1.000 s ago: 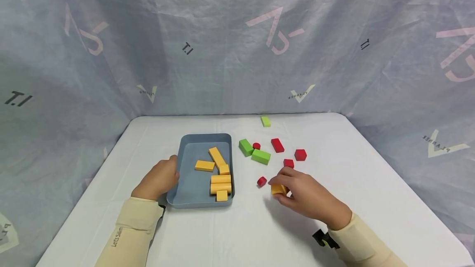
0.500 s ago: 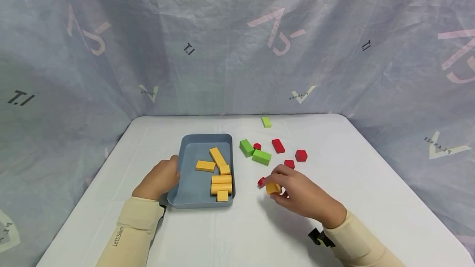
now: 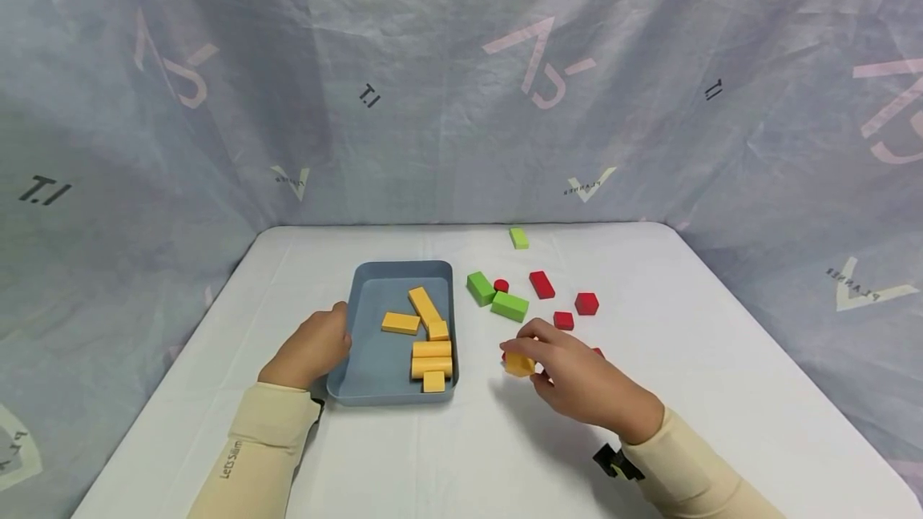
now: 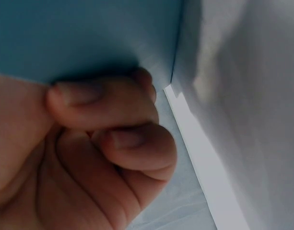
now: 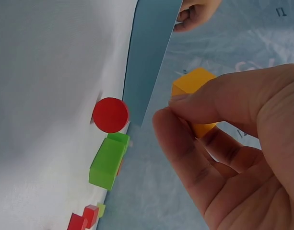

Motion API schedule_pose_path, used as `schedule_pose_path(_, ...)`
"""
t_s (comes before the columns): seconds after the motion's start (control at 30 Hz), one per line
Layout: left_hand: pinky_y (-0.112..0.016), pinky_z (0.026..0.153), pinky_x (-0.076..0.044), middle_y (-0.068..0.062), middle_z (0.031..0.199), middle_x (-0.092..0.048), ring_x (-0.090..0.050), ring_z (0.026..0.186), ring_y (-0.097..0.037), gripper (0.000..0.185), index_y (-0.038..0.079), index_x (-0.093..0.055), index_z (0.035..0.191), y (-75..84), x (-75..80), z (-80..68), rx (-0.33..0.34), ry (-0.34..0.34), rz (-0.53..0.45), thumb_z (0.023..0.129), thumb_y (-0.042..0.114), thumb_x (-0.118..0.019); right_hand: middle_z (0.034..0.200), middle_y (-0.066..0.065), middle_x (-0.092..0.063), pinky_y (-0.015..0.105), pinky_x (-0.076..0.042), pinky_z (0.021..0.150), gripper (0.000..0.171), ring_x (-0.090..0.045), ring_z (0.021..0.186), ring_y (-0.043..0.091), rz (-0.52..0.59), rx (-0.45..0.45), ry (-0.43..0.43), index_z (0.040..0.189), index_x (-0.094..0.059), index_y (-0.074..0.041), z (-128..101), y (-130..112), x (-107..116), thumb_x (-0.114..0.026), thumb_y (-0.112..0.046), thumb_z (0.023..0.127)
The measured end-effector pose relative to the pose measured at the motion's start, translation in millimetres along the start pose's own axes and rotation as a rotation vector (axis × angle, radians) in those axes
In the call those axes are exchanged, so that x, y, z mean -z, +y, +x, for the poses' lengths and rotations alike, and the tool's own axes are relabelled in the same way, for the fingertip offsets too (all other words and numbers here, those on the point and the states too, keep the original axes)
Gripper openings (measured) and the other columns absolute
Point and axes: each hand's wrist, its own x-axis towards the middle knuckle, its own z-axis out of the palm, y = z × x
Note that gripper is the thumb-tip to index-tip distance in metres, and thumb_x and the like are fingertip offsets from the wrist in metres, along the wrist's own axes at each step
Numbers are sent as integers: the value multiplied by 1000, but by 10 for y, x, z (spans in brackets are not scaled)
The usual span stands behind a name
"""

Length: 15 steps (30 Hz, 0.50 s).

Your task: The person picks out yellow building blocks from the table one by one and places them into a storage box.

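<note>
Nearest the viewer, two cream sleeves reach over a white table (image 3: 461,455); the left sleeve (image 3: 248,455) carries small dark lettering that looks like "Let's Slim". The left hand (image 3: 308,349) rests at the left wall of a blue-grey tray (image 3: 360,283), its fingers curled against the rim; the left wrist view shows fingertips (image 4: 132,143) bent against the blue wall, though how firmly they grip it cannot be told. The right hand (image 3: 577,375) pinches a small orange block (image 3: 519,364) between thumb and fingers, held just above the table to the right of the tray and apart from it; in the right wrist view the thumb and forefinger close on the block's near corner. The hand hides most of a red cylinder (image 5: 111,115) lying just behind the block, seen whole only from the wrist. Inside the tray lie six orange blocks (image 3: 429,349), most stacked along its right wall. Past the hand, scattered on the table, are a red cube (image 3: 563,319), a red hexagonal block (image 3: 586,303), two green blocks (image 3: 509,306) near together with a small red round piece (image 3: 501,285) between them, and a red rectangular block (image 3: 542,284). Well beyond, near the far edge, lies a lone pale green block (image 3: 518,238). Behind stands a grey-blue cloth backdrop (image 3: 461,78) printed with reversed marks, among them "T.I" and a mirrored word resembling "PLANNER".
</note>
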Motion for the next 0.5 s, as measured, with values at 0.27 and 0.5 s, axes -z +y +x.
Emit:
schedule_pose_path(0.27,-43,73,-58,-27,104,-70,-69,89,-25,38,-17,-49,132,19,13,-19,7,-5,6,99,0,-55,121,-5,-59,16,-54,72,55,-60,96,6,1,-8,-19,132,-70,-18,77,-68,-5,-77,5,82)
schedule_pose_path(0.5,-43,72,-58,-28,106,-70,-69,88,-25,38,-17,-48,133,24,11,-2,22,-17,6,99,0,-53,119,-4,-57,15,-51,68,53,-62,88,10,20,44,1,131,-70,-15,149,-140,-10,-75,5,83)
